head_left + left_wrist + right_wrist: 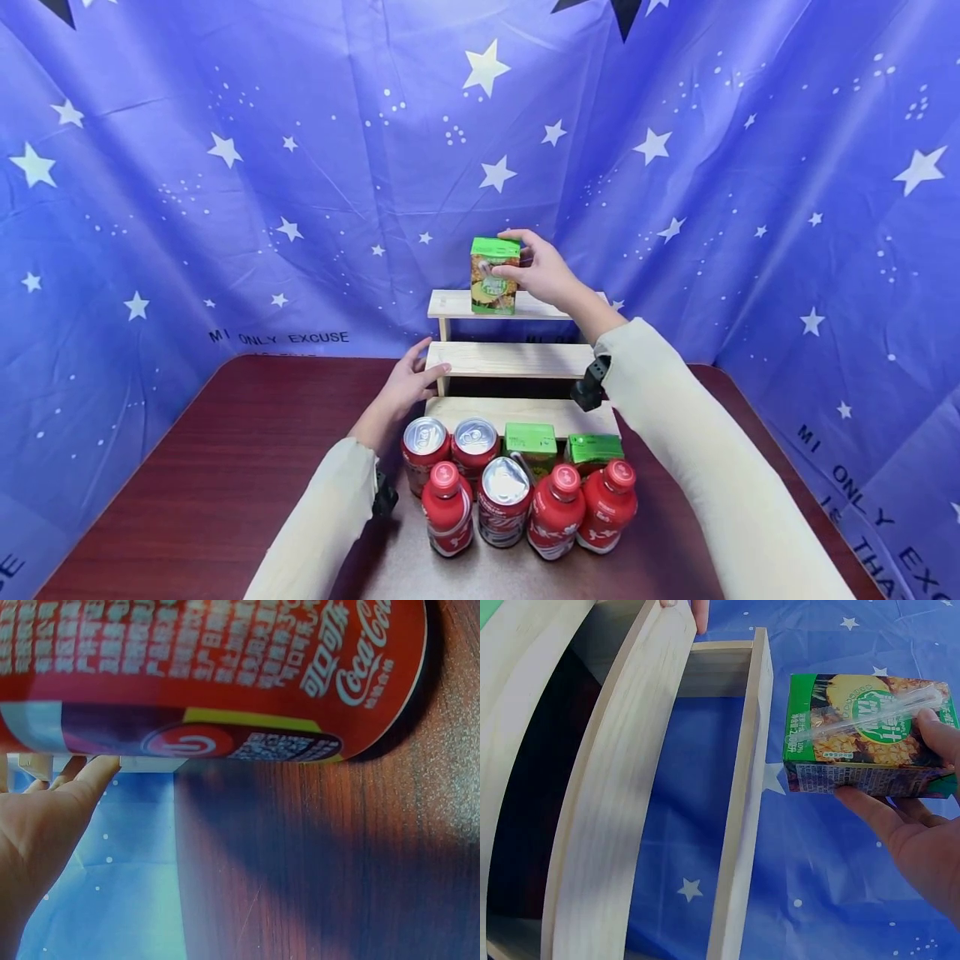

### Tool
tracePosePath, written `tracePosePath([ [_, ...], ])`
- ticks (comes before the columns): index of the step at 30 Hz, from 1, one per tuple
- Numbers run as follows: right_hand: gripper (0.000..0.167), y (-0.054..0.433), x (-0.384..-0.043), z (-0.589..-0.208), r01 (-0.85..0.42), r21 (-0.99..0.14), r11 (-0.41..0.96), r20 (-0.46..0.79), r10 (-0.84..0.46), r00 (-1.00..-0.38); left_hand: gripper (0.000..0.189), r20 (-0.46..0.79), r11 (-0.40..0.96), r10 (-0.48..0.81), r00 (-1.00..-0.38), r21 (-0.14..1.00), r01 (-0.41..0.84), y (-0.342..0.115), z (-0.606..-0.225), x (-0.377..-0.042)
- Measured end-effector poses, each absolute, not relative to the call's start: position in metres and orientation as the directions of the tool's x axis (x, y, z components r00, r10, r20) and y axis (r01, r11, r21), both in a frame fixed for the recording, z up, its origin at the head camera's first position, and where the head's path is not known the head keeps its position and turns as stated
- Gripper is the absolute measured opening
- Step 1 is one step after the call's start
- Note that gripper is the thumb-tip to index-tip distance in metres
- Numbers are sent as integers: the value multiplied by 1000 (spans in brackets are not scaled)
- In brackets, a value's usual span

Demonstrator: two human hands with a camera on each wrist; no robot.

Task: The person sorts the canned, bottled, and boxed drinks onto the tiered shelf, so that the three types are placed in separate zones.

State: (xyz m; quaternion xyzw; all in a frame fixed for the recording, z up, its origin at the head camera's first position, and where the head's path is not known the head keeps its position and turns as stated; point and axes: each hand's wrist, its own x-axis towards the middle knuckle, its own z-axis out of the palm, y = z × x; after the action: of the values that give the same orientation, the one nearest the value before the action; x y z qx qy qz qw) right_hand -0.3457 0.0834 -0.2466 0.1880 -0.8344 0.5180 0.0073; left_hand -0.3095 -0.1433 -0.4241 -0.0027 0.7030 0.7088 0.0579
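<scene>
My right hand (545,271) holds a green pineapple juice box (492,283) with a clear straw on its side, thumb on one face and fingers on others. In the right wrist view, a small gap separates the juice box (870,731) from the top step of the wooden three-step display rack (742,795). My left hand (408,379) grips the left end of the middle step of the rack (510,358), thumb on top. A red Coca-Cola can (225,675) is close to the left wrist, hiding part of that hand (45,832).
Before the rack stand three cola cans (504,500), three red bottles (556,512) with red caps and two green juice boxes (531,442), close together on the dark red wooden table (225,467). A blue star-patterned curtain (337,208) hangs behind and at both sides.
</scene>
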Motion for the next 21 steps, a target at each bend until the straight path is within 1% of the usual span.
tracePosePath([
  [8,57,70,-354,-257,-326,-870,369,228,-285,-931,73,-89,8,82,-993,996,-89,-144,-423,-309],
  [13,57,63,-358,-263,-337,-861,380,251,-258,-933,73,-91,10,93,-991,996,-91,-144,-422,-309],
  [21,62,54,-362,-272,-272,-901,337,226,-168,-959,75,-103,7,111,-988,995,-103,-145,-423,-311],
])
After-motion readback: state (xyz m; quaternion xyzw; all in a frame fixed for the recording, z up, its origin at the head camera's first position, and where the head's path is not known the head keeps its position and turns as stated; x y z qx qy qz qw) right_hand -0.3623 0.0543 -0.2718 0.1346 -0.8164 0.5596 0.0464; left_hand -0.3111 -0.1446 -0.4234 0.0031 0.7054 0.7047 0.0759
